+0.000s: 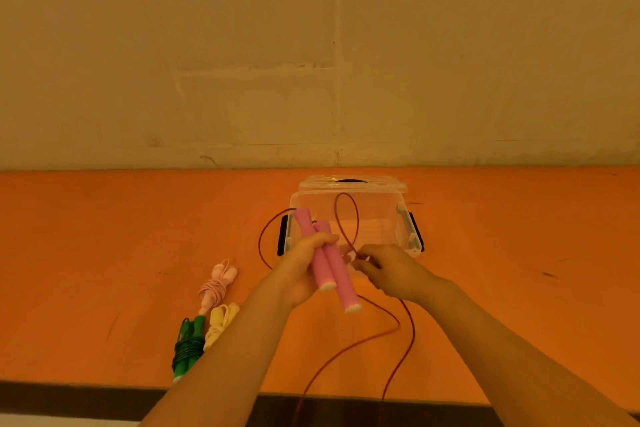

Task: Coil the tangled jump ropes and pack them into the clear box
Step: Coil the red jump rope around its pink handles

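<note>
Left fingers [320, 239] wrapped round two pink handles [327, 262], right fingers [360, 265] pinching dark red cord [346, 229], clear box [398, 215] behind.

Both forearms cut off by the bottom edge. Red cord [408, 340] lost past the table's [104, 236] front edge. Clear box's [388, 218] near wall partly hidden behind both hands. Lid [388, 184] half hidden behind the box.

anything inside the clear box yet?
No coiled rope shows inside the clear box. The hands, pink handles and a red cord loop cover its near-left part, so that corner can't be checked.
</note>
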{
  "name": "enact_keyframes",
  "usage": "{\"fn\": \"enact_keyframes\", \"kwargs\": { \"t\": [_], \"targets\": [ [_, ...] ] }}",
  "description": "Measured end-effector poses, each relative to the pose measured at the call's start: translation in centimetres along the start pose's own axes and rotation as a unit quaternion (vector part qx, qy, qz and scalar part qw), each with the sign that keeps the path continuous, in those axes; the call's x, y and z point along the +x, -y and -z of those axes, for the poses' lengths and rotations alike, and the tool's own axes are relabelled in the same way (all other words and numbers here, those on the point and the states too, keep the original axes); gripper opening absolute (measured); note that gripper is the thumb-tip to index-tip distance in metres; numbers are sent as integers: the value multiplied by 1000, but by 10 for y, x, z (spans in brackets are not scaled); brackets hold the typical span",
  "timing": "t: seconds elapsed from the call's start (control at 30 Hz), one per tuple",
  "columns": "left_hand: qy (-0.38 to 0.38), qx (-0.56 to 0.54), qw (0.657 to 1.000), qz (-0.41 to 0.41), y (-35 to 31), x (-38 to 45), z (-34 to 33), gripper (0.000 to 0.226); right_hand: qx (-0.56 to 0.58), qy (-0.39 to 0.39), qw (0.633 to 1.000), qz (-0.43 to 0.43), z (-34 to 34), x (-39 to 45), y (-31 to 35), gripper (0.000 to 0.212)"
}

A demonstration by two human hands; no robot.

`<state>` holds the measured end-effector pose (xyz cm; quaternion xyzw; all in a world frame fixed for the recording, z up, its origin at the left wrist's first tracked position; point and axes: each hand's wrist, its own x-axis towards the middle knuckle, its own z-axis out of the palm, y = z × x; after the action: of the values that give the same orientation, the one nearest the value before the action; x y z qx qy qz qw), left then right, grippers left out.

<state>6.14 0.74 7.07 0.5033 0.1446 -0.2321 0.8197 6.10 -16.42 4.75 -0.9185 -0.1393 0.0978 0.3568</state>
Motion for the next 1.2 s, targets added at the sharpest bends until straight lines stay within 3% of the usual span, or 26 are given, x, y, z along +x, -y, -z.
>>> {"fn": "enact_keyframes", "kwargs": {
  "t": [0.1, 0.17, 0.23, 0.37, 0.5, 0.6, 0.73, 0.97, 1.2],
  "targets": [
    [-9, 109, 993, 32, -7, -2, 10, 26, -130, -34, 986, -98, 6, 2, -14, 29],
    [24, 148, 987, 53, -10, -5, 13, 27, -163, -50, 977, -131, 6, 2, -21, 56],
    [41, 191, 978, 70, -13, -9, 16, 22, -151, -80, 980, -102, 6, 2, -22, 76],
    [117, 286, 946, 99, -19, -18, 17, 16, -131, -146, 978, 68, 9, 3, -11, 85],
    [193, 313, 924, 104, -20, -24, 16, 26, -134, -114, 968, 178, 7, 5, -1, 72],
    [216, 309, 922, 92, -21, -26, 19, 31, -44, -83, 980, 178, 3, 8, 0, 44],
    [225, 313, 918, 90, -25, -27, 22, 27, -59, -70, 978, 187, 7, 6, 4, 22],
    [205, 369, 904, 65, -25, -28, 30, 27, -75, -25, 990, 113, 16, 3, 1, 18],
    [194, 321, 927, -13, -21, -25, 32, 31, 137, -26, 987, 75, 31, -4, 17, 10]
  ]
}}
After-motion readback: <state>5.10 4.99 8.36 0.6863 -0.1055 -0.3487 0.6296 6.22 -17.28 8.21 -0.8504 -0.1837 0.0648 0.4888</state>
